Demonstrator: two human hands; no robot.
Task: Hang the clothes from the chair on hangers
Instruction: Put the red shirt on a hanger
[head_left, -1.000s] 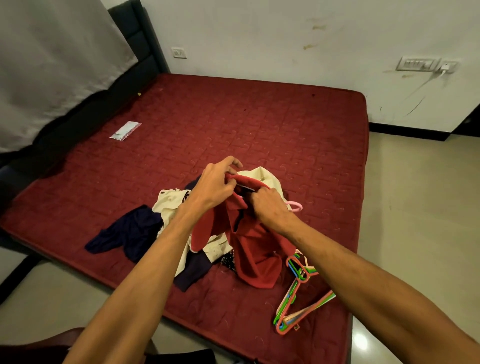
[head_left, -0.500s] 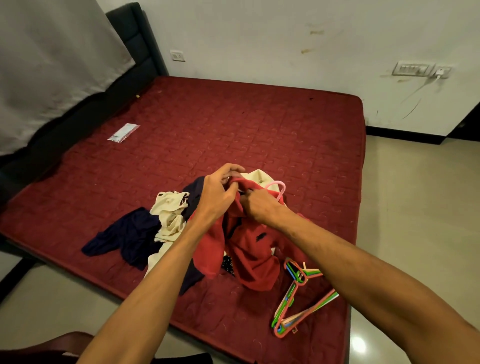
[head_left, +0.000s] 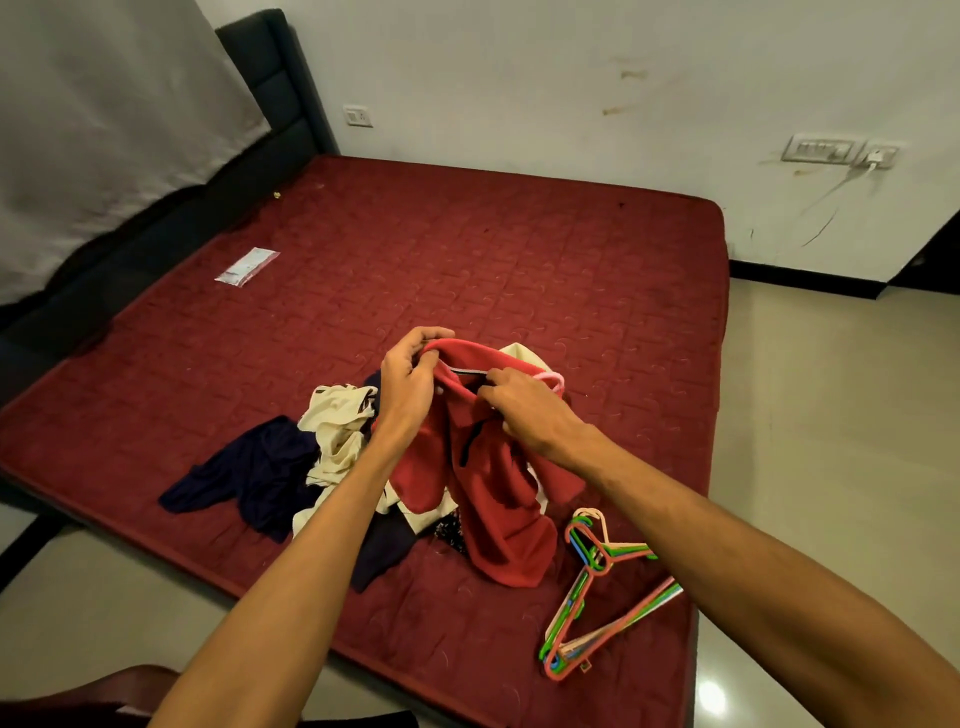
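Now left hand (head_left: 410, 387) grips shirt (head_left: 498, 509) collar, right hand (head_left: 524, 415) pinches it; hanger (head_left: 556, 378) hook just beyond shirt, nearest right hand.

On my feed I see two lean arms, bare skin all the way from the bottom of my view to the wrists: left arm (head_left: 311, 545), right arm (head_left: 727, 561). The left hand (head_left: 408, 395) and right hand (head_left: 524, 410) are bare as well, knuckles and tendons standing out on their backs. Nail detail is too small to tell.
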